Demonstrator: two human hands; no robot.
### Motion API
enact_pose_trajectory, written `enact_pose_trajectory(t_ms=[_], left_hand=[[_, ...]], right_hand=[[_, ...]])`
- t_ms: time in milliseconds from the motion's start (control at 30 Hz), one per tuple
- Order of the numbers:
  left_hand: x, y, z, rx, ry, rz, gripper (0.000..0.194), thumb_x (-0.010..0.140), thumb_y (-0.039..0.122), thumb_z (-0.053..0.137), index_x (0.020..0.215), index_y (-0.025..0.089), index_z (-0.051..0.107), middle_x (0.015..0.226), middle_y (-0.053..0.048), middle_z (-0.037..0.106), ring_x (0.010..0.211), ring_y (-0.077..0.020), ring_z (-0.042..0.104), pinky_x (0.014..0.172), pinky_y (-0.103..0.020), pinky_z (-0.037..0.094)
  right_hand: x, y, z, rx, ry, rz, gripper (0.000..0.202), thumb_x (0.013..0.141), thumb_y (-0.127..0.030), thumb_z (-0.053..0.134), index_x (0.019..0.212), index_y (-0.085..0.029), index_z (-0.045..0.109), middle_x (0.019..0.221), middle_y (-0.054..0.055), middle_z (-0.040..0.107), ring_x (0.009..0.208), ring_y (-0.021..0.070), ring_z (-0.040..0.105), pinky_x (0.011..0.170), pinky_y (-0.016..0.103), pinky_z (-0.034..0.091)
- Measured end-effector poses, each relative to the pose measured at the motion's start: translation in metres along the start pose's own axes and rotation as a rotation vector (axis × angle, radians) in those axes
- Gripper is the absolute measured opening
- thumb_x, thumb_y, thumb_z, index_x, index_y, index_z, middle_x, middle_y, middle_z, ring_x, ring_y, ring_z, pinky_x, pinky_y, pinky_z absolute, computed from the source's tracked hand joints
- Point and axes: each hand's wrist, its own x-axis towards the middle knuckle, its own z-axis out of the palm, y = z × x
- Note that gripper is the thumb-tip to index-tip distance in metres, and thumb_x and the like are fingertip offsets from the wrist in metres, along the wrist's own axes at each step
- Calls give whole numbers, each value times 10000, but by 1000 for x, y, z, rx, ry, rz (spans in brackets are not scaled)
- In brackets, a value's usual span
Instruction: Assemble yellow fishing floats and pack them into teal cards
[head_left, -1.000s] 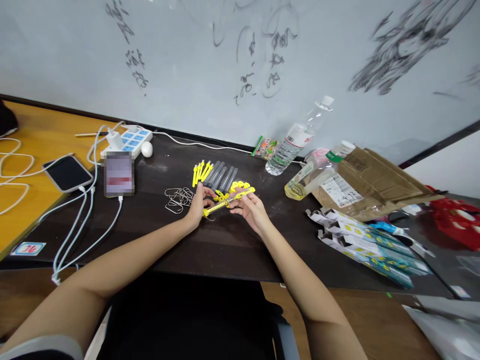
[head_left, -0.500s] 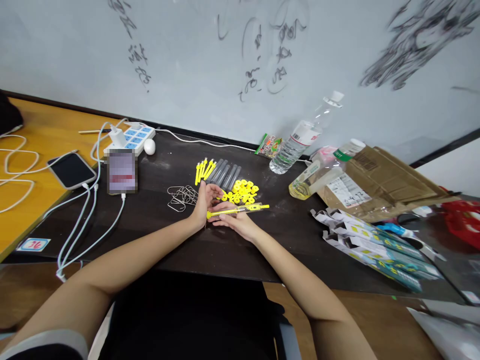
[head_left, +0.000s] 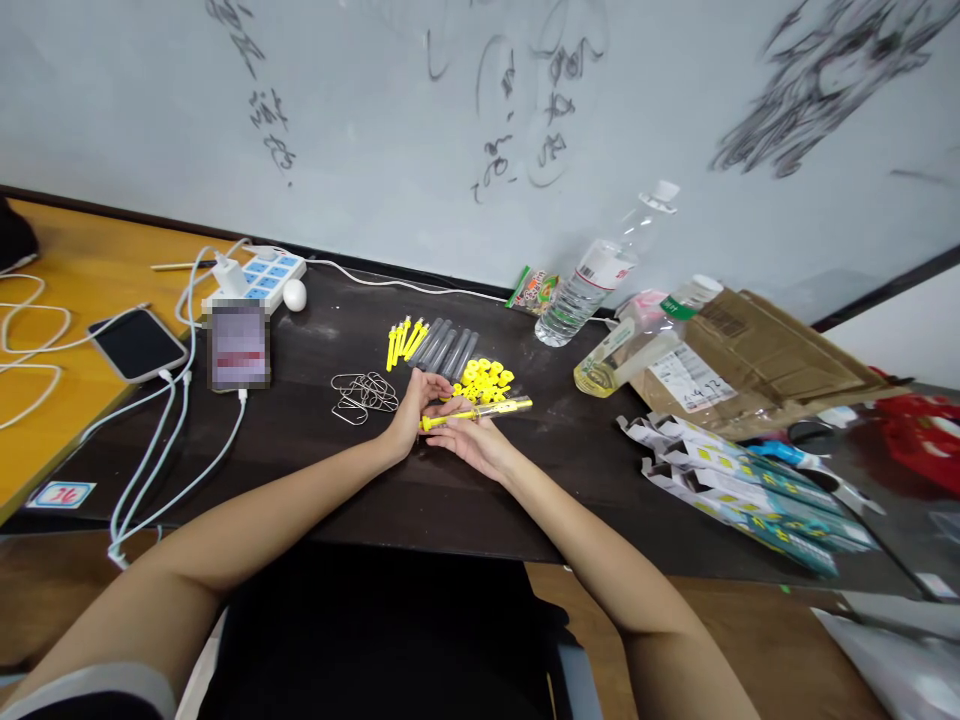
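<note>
A clear tube with a yellow rod inside point(head_left: 487, 409) lies slantwise across my hands. My right hand point(head_left: 476, 442) is closed on the tube from below. My left hand point(head_left: 411, 415) has its fingers bent round the tube's yellow left end; their exact grip is partly hidden. Just beyond my hands are a heap of small yellow parts point(head_left: 486, 378), a row of clear tubes point(head_left: 445, 347) and several yellow rods point(head_left: 406, 341). To the left of my left hand lies a tangle of metal wire hooks point(head_left: 364, 396).
Two bottles point(head_left: 581, 295) point(head_left: 637, 345) stand behind at the right, near a brown cardboard package point(head_left: 780, 360). Flattened cartons point(head_left: 750, 490) lie at the right. Phones point(head_left: 139, 343), white cables and a power strip point(head_left: 262, 278) occupy the left. A whiteboard point(head_left: 375, 130) rises behind.
The yellow rod, which stuck out past the tube's right end, now sits further inside it. My hands stay close together, and the view has shifted slightly.
</note>
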Motion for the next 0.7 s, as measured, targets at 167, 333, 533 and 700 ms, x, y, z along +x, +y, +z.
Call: enact_pose_trajectory(t_ms=[167,333,533,700], left_hand=[[3,-1,-6,36,-5,-9,524,895,616,254,890,172,532,909,-66,620,894,-171,593,827,-313,473],[4,-9,-18,303,-136,71,372,864,531,455,821,171,539,775,-15,587,728,-139,563,706,-273,472],[1,-13,-13,223,-358,-40,470,854,607,417,715,164,494,520,64,369,424,-73,393,478,-235,426],[-7,3,-11,497,-419,64,356,869,501,450,712,182,456,545,56,407,460,-87,417,486,-222,382]], right_hand=[[1,-5,0,12,30,-25,207,716,-208,711,840,-200,545,997,16,678,874,177,689,677,256,574],[0,-19,-11,3,101,-132,165,726,-212,659,839,-208,539,943,10,674,812,179,691,587,242,557],[-2,-36,-25,-10,179,-171,145,712,-195,634,827,-198,545,892,10,683,756,165,688,562,236,554],[-4,-39,-28,-66,164,-165,130,710,-188,629,819,-193,560,887,21,692,741,156,678,536,229,550]])
